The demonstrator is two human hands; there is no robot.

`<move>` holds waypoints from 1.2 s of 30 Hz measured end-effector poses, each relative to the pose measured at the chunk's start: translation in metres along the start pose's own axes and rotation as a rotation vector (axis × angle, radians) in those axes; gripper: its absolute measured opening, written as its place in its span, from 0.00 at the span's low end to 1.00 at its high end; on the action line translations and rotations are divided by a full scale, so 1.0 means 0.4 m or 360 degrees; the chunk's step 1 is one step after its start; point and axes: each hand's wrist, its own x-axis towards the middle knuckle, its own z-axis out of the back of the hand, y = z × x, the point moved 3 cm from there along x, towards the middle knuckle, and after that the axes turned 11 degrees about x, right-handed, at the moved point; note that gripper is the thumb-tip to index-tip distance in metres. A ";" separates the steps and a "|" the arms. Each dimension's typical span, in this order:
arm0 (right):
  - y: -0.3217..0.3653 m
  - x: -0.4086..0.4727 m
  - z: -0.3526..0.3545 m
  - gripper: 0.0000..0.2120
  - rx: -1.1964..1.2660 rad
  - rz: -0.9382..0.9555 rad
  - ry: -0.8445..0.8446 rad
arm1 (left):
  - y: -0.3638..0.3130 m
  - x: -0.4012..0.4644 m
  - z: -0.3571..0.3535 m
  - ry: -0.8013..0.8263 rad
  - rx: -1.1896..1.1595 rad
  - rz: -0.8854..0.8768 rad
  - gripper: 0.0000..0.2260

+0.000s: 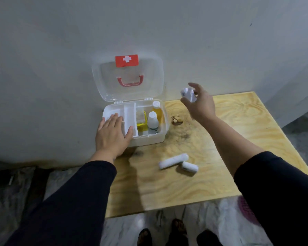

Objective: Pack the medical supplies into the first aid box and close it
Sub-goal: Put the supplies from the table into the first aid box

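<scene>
Plywood table against a grey wall. On its far left corner sits the first aid box, clear lid propped upright against the wall, red cross label at top. Left hand lies flat, fingers spread, on the white tray over the box's left side, grasping nothing. Right hand is raised beside the box, fingers wrapped round a small white container. Right compartment holds a white bottle, a yellow bottle, a yellow box. Nearer on the table: a long white tube touching a short white container.

Blurred white container, label illegible
</scene>
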 end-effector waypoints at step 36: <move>-0.004 -0.335 -0.062 0.16 -0.0383 -0.0012 0.0336 | 0.069 -0.019 0.002 0.0289 0.0103 -0.0259 0.42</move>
